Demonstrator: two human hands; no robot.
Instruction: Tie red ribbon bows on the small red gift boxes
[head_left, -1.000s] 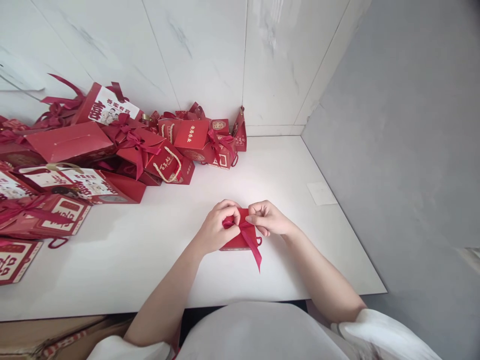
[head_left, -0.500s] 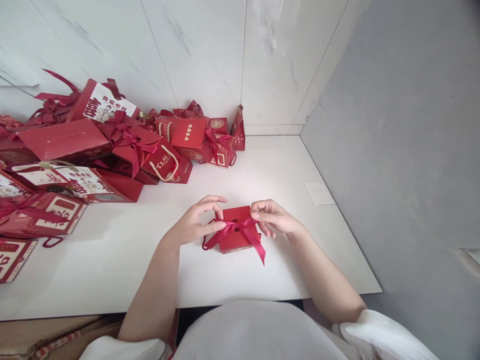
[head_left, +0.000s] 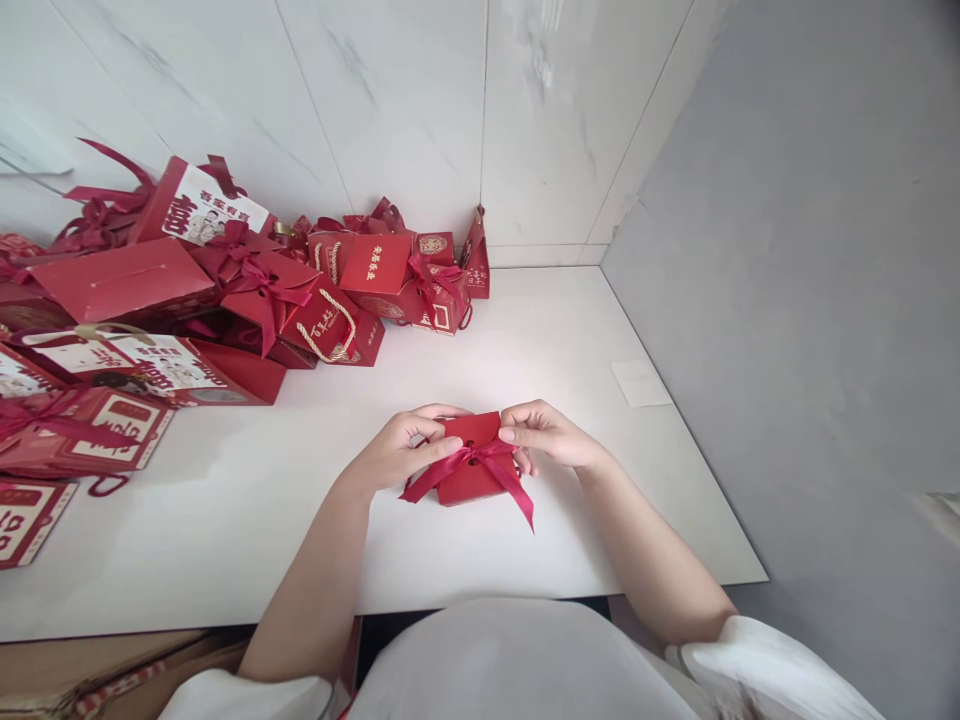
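A small red gift box (head_left: 474, 484) lies on the white table in front of me, with a shiny crimson ribbon (head_left: 516, 490) tied in a bow across its top. The two ribbon tails spread toward me, one to each side. My left hand (head_left: 409, 448) is closed at the box's left side, its thumb pressed on the left loop and its other fingers partly hidden behind the box. On the opposite side, my right hand (head_left: 547, 435) pinches the right loop between thumb and index finger. A dark red cord handle shows partly at the box's left.
Several red gift boxes (head_left: 124, 285) with ribbons and cord handles are piled along the left and back of the white table (head_left: 555, 340). A white paper square (head_left: 640, 384) lies near the right edge. Cardboard (head_left: 97, 670) sits below the table's front left.
My left hand has shifted slightly right and closed, its fingers going behind the box and its thumb farther onto the bow. My right hand keeps its pinch almost in place.
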